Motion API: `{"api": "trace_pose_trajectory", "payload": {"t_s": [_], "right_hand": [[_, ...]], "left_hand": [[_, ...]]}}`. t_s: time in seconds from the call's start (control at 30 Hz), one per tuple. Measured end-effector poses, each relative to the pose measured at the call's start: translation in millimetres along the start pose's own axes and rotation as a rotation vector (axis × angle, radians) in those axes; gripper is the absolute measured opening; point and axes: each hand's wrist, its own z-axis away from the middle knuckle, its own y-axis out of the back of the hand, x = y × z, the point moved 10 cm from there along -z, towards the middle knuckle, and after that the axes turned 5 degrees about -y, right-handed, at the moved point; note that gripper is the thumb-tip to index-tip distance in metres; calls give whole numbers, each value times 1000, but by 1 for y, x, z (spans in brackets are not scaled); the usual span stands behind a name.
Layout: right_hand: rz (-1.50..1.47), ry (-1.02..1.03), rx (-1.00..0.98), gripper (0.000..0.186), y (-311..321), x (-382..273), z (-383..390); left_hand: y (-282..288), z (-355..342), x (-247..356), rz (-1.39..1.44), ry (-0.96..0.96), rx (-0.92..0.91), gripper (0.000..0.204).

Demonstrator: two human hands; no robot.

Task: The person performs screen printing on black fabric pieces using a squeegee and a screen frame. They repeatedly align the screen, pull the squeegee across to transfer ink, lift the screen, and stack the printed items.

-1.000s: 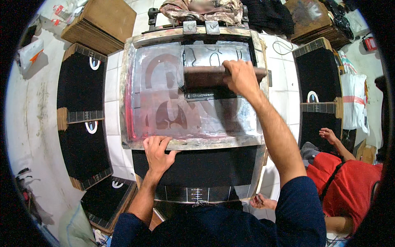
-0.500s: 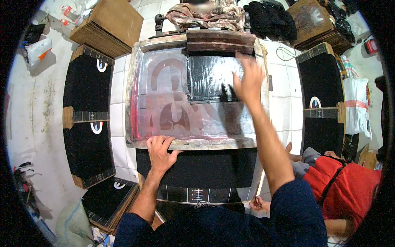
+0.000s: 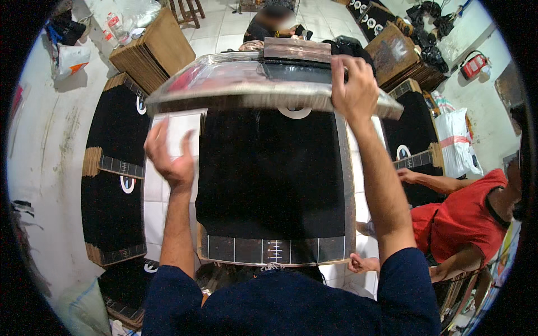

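Note:
A screen printing frame [image 3: 241, 99] is tilted up at the far side, its near edge raised. My right hand [image 3: 357, 92] is closed on that near edge, towards its right end. A wooden squeegee [image 3: 297, 49] rests at the far end of the screen, beside black ink [image 3: 297, 71]. Below the frame lies black fabric [image 3: 269, 173] stretched over a printing board [image 3: 221, 249]; part of a white curved print [image 3: 295, 112] peeks out under the frame. My left hand [image 3: 172, 157] is in the air left of the board, fingers apart and holding nothing.
A person in a red shirt [image 3: 465, 224] is at the right, one hand [image 3: 364, 263] at the board's near right corner. Stacks of boards with black printed fabric [image 3: 115, 213] stand left and right. Brown boards [image 3: 159, 50] lean at the far left. Another person [image 3: 272, 25] sits beyond.
The screen frame has gone from flat to tilted up, baring the fabric. My right hand has come from above the ink onto the frame edge; my left hand has left that edge.

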Motion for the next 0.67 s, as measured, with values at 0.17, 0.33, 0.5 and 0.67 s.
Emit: {"api": "trace_pose_trajectory", "payload": {"t_s": [0.17, 0.33, 0.5, 0.67], "right_hand": [[119, -260, -250, 70, -17, 6, -81], [184, -346, -328, 75, -26, 24, -116], [186, -324, -354, 73, -38, 30, -138], [196, -353, -348, 72, -36, 25, -146]], "left_hand": [[22, 330, -221, -60, 1005, -582, 30], [78, 655, -157, 739, 1942, -76, 39], [95, 719, -135, 340, 1921, -871, 57], [74, 673, -155, 570, 1383, -295, 39]]}}
